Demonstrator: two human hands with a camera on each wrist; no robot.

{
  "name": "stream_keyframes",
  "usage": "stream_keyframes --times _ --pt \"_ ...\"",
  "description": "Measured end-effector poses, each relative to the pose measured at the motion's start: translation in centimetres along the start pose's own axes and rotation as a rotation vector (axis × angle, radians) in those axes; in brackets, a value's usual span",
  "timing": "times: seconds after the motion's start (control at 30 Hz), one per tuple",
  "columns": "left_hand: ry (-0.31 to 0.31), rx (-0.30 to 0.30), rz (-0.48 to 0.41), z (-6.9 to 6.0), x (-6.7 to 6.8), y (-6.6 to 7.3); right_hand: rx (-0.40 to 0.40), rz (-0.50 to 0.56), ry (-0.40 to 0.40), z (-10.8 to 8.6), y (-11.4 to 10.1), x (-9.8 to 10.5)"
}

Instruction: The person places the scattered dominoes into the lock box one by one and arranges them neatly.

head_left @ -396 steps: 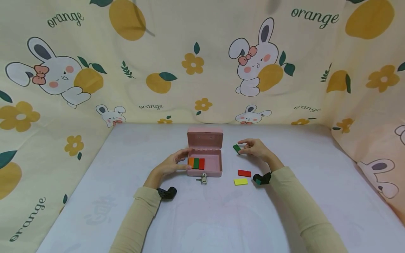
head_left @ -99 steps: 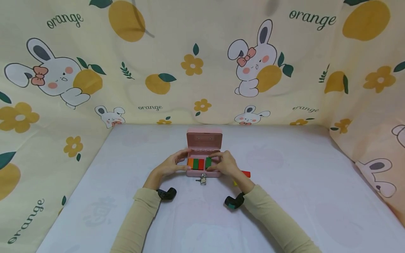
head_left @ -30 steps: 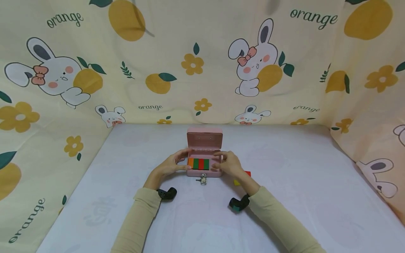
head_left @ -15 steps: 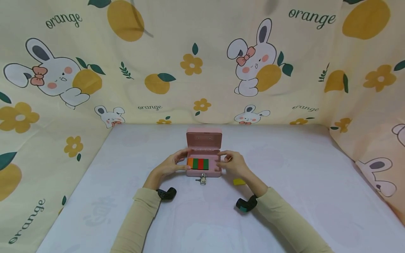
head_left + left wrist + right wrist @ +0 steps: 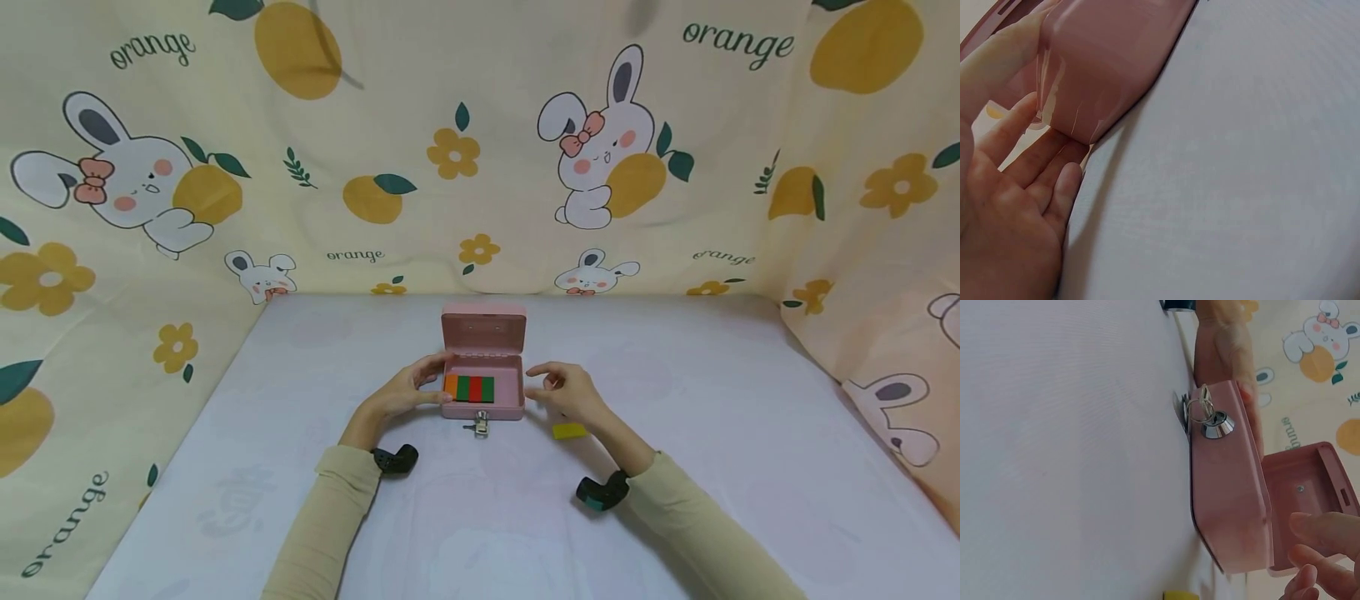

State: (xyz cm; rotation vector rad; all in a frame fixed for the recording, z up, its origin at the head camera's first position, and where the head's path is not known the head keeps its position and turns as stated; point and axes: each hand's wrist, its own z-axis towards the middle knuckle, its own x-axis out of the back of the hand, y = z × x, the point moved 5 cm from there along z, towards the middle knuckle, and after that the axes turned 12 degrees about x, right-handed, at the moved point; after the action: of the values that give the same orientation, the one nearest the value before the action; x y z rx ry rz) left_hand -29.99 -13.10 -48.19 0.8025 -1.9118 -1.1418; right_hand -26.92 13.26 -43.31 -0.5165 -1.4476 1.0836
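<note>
You seem midway through packing coloured blocks (image 5: 476, 389), left hand (image 5: 403, 389) holding the pink cash box (image 5: 504, 413), right hand (image 5: 572, 392) empty with grip parted; the yellow block (image 5: 568, 431) would call for a low pinch.

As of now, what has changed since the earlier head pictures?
The second green block moved left into the pink lockbox, beside the red block; the right hand let it go and drew back rightward. The left hand still holds the lockbox; the yellow block stayed put.

L hand (image 5: 405, 390) holds pink box (image 5: 504, 412) w/ blocks (image 5: 476, 389) in; R hand (image 5: 573, 393) beside it, nr yellow block (image 5: 569, 431).
</note>
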Motion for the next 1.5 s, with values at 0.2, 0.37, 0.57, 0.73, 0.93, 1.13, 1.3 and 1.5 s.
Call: stream_keyframes --times 0.2,0.37,0.57,0.73,0.93,1.13,1.3,1.5 --pt "0.007 -0.002 0.004 0.0 0.0 0.0 -0.009 0.019 -0.023 -0.5 0.2 0.3" --pt "0.01 0.019 -0.004 -0.1 0.0 0.0 0.017 0.017 -0.031 -0.9 0.1 1.0" --pt "0.009 0.009 -0.002 -0.1 0.0 0.0 0.047 -0.003 -0.051 -1.3 0.1 1.5" --pt "0.004 -0.001 -0.005 -0.1 -0.1 0.1 0.085 -0.006 -0.08 -1.6 0.4 1.9" --pt "0.009 0.011 0.004 -0.1 -0.1 0.2 0.095 0.018 -0.116 -2.1 1.0 2.5" --pt "0.018 0.036 0.006 0.0 0.0 0.2 0.088 0.054 -0.145 -2.6 1.6 3.0" --pt "0.018 0.04 0.016 0.0 0.0 0.1 0.083 0.058 -0.158 -3.1 2.2 3.3" --pt "0.022 0.061 0.01 0.0 -0.1 0.1 0.065 0.036 -0.188 -3.9 2.7 3.2"
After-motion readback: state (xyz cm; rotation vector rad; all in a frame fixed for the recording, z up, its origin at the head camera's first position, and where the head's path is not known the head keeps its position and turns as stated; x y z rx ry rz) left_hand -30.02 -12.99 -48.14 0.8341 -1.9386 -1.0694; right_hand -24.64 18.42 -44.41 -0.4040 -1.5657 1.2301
